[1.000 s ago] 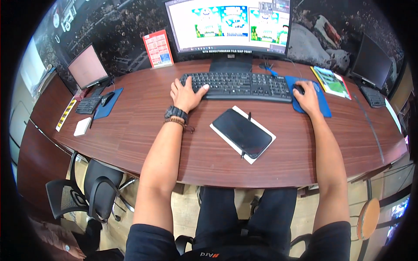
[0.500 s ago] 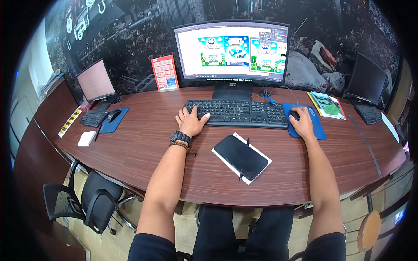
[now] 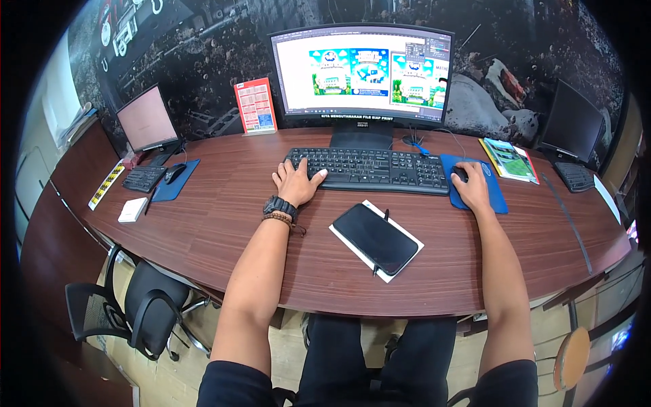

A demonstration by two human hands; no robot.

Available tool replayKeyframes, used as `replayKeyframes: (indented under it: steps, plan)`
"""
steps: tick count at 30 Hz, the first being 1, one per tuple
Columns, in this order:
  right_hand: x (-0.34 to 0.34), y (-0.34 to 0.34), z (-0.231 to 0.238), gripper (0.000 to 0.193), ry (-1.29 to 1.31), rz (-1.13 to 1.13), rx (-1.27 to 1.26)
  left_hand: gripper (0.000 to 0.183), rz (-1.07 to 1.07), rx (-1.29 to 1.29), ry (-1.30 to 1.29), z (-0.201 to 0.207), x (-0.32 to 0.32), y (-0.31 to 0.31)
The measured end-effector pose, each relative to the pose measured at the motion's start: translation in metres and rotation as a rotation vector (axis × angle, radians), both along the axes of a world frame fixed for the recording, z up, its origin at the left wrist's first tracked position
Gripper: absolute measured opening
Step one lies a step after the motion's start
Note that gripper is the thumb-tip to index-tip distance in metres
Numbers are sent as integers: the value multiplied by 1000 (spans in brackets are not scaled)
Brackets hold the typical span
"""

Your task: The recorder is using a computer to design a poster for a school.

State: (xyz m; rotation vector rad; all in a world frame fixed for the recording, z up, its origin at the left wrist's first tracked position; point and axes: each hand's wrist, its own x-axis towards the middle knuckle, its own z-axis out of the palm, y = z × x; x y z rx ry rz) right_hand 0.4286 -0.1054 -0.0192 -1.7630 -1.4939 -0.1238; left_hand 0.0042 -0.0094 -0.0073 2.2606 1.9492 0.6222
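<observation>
Head: left hand (image 3: 296, 184) on oblong, many-keyed keyboard (image 3: 369, 170)

Left hand (image 3: 296, 184) on a black keyboard (image 3: 369, 169), right hand (image 3: 473, 183) around a mouse (image 3: 461, 174) (blue pad (image 3: 498, 194) beneath), lit monitor (image 3: 295, 85) behind.

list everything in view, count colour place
desk: one, brown, across middle
monitors: three, black, along the back
keyboards: three, black, before the monitors
mouse pads: two, blue, right and left
mice: two, black, on the mouse pads
notepad: one, white, front centre
phone: one, black, on the notepad
block: one, white, left side
pens: apparently two, black, by phone and block
calendar: one, red and white, by central monitor
booklets: count unclear, multicoloured, right side
mesh chair: one, black, lower left
stool: one, orange, lower right
mural: one, dark, back wall
watch: one, black, left wrist
left hand: one, bare, at central keyboard's left end
right hand: one, bare, on right mouse
</observation>
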Motion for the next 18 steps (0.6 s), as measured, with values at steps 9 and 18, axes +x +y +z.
replayKeyframes:
  steps: [9, 18]
  plan:
    - [1, -1, -1, 35, -10, -8, 14, 82, 8, 7, 10, -2, 3, 1]
    - [4, 3, -3, 36, -27, 7, 28, 82, 4, -8, 19, 0, 2, 2]
